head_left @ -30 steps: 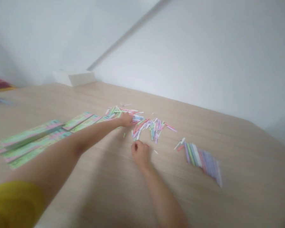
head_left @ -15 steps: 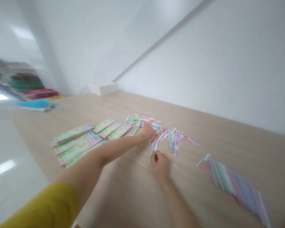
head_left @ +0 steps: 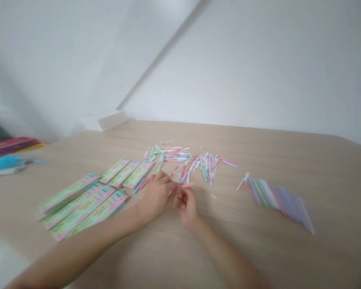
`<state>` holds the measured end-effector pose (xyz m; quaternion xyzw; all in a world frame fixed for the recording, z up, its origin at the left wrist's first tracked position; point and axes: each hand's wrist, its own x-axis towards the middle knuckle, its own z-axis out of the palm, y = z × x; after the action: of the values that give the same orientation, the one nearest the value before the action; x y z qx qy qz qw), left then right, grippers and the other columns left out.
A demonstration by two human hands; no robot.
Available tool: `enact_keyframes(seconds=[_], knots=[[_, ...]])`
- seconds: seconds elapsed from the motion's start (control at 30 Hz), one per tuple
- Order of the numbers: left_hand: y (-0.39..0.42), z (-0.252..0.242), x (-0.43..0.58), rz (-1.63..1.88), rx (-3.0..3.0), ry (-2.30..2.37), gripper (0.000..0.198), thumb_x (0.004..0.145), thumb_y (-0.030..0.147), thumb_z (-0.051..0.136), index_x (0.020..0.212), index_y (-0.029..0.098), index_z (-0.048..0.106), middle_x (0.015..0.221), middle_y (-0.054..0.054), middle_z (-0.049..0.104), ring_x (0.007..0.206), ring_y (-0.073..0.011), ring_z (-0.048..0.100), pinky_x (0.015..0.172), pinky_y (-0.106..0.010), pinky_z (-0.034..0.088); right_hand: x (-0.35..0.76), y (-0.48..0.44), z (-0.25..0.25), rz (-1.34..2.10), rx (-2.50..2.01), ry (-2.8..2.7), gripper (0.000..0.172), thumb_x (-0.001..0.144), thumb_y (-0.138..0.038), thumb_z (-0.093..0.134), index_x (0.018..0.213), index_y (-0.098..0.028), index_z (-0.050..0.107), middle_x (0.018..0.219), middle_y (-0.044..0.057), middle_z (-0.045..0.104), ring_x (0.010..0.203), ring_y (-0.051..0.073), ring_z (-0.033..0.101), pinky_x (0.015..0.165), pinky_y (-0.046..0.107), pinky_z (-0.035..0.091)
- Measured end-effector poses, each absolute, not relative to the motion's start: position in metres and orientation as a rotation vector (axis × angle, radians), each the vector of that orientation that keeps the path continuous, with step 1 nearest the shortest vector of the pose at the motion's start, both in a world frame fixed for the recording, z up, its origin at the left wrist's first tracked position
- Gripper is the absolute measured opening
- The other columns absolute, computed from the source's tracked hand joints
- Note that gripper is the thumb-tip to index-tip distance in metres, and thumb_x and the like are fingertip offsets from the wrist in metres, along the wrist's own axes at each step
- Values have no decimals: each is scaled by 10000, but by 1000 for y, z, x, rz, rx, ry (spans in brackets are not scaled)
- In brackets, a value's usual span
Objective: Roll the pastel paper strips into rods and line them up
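Note:
My left hand (head_left: 158, 192) is closed over the table, palm down. Blue and red chalk sticks (head_left: 140, 186) poke out at its left side. Against its fingertips, my right hand (head_left: 188, 204) is closed in a pinch, and a pink chalk stick (head_left: 187, 185) shows where the two hands meet. The fingers partly hide what lies between them. Just beyond the hands spreads a loose pile of pastel chalk sticks (head_left: 195, 162). Left of my left hand lie several green and pink chalk boxes (head_left: 87, 206).
On the right, a slanted row of chalk sticks (head_left: 279, 200) lies side by side. A white box (head_left: 105, 121) stands at the back against the wall. Blue and red items (head_left: 6, 160) are at the far left of the wooden table (head_left: 273, 156). Small chalk bits (head_left: 213, 196) lie near my right hand.
My left hand has come back from the pile to my right hand, with chalk sticks in it. The view has turned to the right.

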<state>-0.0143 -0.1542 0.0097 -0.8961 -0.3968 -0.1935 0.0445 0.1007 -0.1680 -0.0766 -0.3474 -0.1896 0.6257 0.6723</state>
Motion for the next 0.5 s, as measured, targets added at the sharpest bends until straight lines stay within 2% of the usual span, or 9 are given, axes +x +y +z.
enact_keyframes(seconds=[0.17, 0.3, 0.43, 0.5], knots=[[-180, 1, -17, -533, -2629, -1254, 248, 868, 229, 499, 958, 321, 710, 829, -68, 669, 932, -260, 518, 829, -443, 360, 94, -188, -54, 1433, -714, -330, 206, 571, -293, 554, 664, -213, 388, 529, -100, 343, 390, 40, 205, 393, 204, 136], [-192, -18, -15, -625, -2581, -1249, 342, 866, 163, 459, 1084, 320, 672, 944, -80, 673, 1006, -274, 505, 903, -500, 298, 93, -197, -56, 1388, -834, -358, 219, 631, -401, 526, 673, -212, 423, 513, -96, 317, 385, 51, 230, 389, 208, 138], [-181, -31, -17, -670, -2749, -1260, 280, 896, 290, 463, 1057, 306, 692, 849, -69, 674, 926, -229, 538, 842, -404, 382, 95, -191, -71, 1215, -1068, -465, 282, 665, -456, 570, 682, -212, 429, 521, -87, 377, 412, 58, 307, 395, 202, 167], [-167, -34, -15, -759, -2813, -1332, 281, 895, 359, 476, 1028, 275, 709, 858, -57, 682, 902, -203, 552, 815, -342, 425, 106, -184, -73, 1070, -1096, -502, 299, 671, -440, 594, 663, -220, 392, 505, -97, 352, 415, 57, 301, 397, 202, 183]])
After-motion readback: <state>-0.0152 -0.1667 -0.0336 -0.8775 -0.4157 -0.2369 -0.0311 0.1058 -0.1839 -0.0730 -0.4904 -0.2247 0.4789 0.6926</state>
